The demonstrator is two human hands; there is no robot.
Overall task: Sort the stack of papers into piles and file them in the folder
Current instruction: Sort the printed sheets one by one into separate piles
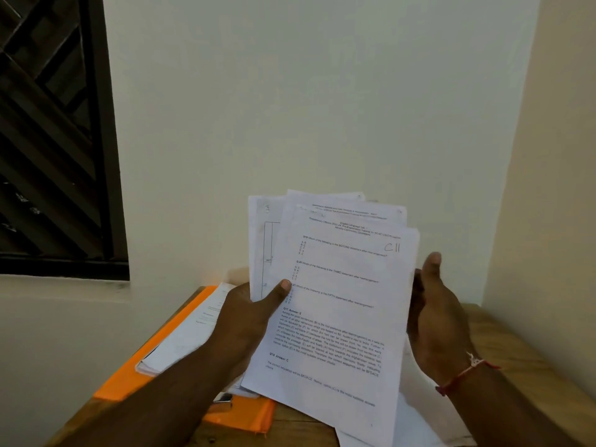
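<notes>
Pale plaster wall (322, 91) filled most of the view and met a second wall in a corner on the right, while a dark window (48, 140) with a diagonal lattice stood at the upper left. Below, a wooden table (516, 366) was pushed into that corner. An orange folder (129, 382) lay flat on the table's left part, and a small pile of white sheets (187, 343) rested on it, tilted toward the wall. The person held a stack of papers (338, 301) up above the table, roughly upright and leaning to the right, its sheets fanned so that several top corners showed behind one another. The front sheet carried printed questions and a handwritten mark (392, 247) near its top right corner. The left hand (248, 317) grasped the stack at its left edge, with the thumb (277, 290) pressed flat on the front page and the fingers hidden behind. The right hand (442, 317) stood at the stack's right edge, palm turned toward the paper and thumb pointing up, clear of the page. Its fingers went behind the sheets, so whether they gripped the stack or only supported it could not be told. A red thread (464, 374) circled the right wrist. More loose white paper (416, 424) lay on the table under the raised stack, near the lower right.
</notes>
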